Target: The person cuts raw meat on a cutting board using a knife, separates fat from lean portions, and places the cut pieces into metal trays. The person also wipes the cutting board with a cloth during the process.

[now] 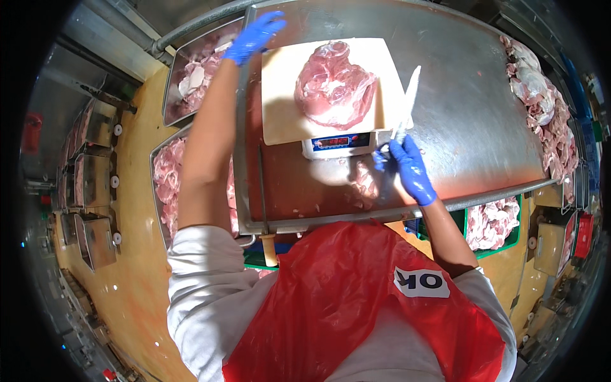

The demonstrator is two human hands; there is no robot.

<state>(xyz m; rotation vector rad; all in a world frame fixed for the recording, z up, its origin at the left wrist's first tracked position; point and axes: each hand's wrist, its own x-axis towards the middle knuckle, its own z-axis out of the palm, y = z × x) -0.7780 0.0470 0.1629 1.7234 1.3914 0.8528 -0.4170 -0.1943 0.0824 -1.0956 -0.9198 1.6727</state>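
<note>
Near the far left corner of the metal table [464, 127], the blue-gloved left hand [256, 37] had its fingers extended and grasped nothing, while the right hand [410, 169], toward the near edge, gripped a knife [411, 99] whose handle was mostly hidden by the fingers. The large piece of meat [334, 86] lay on a white board [279, 95] toward the left edge, over a scale [337, 151] mostly covered by it. Near the near edge, small scraps [364, 180] were too indistinct to tell apart.
</note>
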